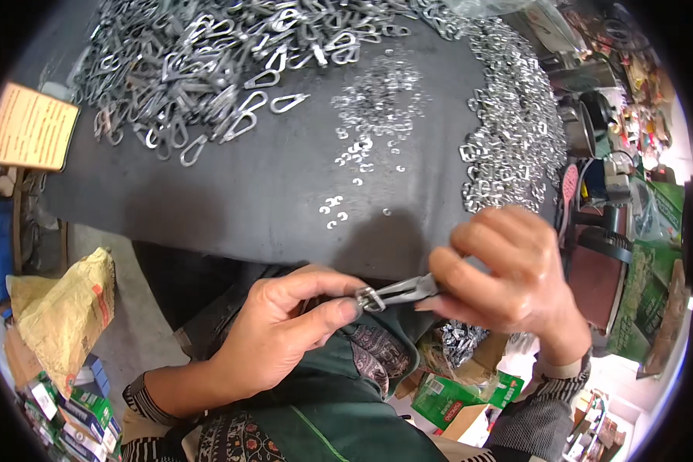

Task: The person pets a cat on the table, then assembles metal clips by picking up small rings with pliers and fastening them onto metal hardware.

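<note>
My left hand (285, 319) pinches a small shiny metal fitting (371, 299) between thumb and forefinger, just off the table's near edge. Closed around a pair of pliers (414, 291), my right hand (508, 269) points their jaws left, and the tips meet the fitting. The fitting's exact shape is partly hidden by my fingers and the jaws. Beyond my hands, several small C-shaped metal rings (333, 205) lie loose on the dark tabletop (262, 208), with a denser scatter of tiny metal rings (381, 96) farther back.
A large heap of teardrop-shaped metal loops (208, 73) covers the far left of the table. Small shiny metal links (512, 123) are piled along the right side. A yellowish board (31, 127) stands at the left edge. Below right lie green boxes (446, 400).
</note>
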The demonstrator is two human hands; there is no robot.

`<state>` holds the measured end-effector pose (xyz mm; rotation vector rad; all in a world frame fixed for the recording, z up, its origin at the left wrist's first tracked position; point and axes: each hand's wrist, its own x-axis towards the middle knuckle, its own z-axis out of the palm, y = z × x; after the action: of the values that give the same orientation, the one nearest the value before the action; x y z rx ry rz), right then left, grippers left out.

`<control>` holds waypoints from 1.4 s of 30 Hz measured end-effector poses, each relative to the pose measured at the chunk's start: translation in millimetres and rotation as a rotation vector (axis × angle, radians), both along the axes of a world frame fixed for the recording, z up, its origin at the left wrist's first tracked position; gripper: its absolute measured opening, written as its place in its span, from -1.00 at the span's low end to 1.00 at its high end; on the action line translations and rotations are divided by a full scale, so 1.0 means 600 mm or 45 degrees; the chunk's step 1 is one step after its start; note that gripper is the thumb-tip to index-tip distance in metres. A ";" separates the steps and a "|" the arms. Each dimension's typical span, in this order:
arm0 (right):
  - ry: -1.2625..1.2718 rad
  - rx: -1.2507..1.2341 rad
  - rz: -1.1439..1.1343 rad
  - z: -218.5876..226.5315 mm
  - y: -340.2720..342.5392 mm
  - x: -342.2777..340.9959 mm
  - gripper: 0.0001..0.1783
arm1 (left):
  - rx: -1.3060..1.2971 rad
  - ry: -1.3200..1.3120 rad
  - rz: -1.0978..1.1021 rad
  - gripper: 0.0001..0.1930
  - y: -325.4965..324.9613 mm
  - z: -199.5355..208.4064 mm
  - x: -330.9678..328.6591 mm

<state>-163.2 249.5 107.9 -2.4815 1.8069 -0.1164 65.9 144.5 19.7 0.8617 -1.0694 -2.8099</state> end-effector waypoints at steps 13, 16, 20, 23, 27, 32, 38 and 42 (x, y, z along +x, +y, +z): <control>0.071 -0.366 -0.925 -0.125 -0.042 -0.189 -0.85 | -0.040 -0.160 0.185 -0.69 0.041 -0.172 0.049; 0.137 -0.242 -0.980 -0.146 -0.066 -0.234 -0.83 | -0.063 -0.318 0.033 -0.71 0.036 -0.140 0.055; 0.166 -0.287 -0.945 -0.129 -0.064 -0.249 -0.82 | -0.083 -0.248 -0.212 -0.74 0.032 -0.104 0.053; -0.039 -0.342 -0.938 -0.111 -0.051 -0.177 -0.84 | -0.354 -0.081 -0.169 -0.76 0.025 -0.053 0.024; -1.110 0.306 -0.685 -0.063 -0.001 -0.011 -0.82 | -0.662 0.056 0.061 -0.74 0.010 -0.021 0.003; -1.283 0.314 -0.710 -0.089 0.059 0.065 -0.78 | -0.777 0.153 0.000 -0.78 0.022 -0.007 -0.007; -1.373 0.283 -0.551 -0.096 0.054 0.070 -0.78 | -0.500 0.093 -0.050 -0.78 0.023 -0.009 0.002; -1.213 0.403 -0.527 -0.079 0.049 0.067 -0.77 | -0.515 0.131 -0.040 -0.78 0.020 -0.008 0.009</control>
<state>-123.0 278.8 60.3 -1.3920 1.6418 -0.7972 71.2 156.7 14.9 0.6541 -1.5653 -2.4869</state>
